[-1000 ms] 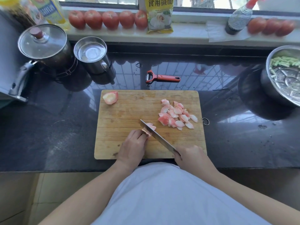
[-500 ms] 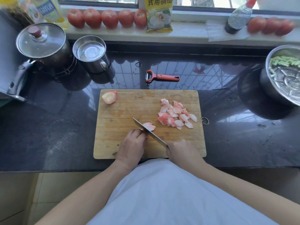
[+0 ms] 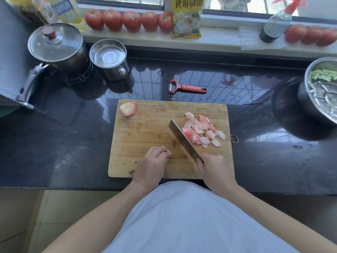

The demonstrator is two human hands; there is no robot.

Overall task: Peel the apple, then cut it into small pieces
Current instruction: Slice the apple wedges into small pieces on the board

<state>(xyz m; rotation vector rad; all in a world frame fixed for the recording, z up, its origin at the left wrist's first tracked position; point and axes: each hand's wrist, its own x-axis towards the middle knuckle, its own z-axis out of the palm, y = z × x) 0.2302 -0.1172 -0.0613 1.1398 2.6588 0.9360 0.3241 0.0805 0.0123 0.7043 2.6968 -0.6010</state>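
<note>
A wooden cutting board (image 3: 145, 132) lies on the dark counter. My right hand (image 3: 213, 170) grips the handle of a knife (image 3: 182, 138), whose blade lies against the left side of a pile of small pink-white apple pieces (image 3: 202, 130). My left hand (image 3: 153, 165), fingers curled, holds a small apple piece (image 3: 164, 147) at the board's near middle; only its tip shows. A larger peeled apple chunk (image 3: 128, 108) sits at the board's far left corner.
A red peeler (image 3: 187, 87) lies behind the board. A lidded pot (image 3: 56, 46) and steel mug (image 3: 109, 59) stand at back left. A steel bowl with green vegetables (image 3: 322, 88) is at right. Tomatoes (image 3: 127, 20), a packet and bottles line the sill.
The knife has swung right and away from my left hand, pushing the cut piece to the pile. My left hand stays on the remaining apple piece.
</note>
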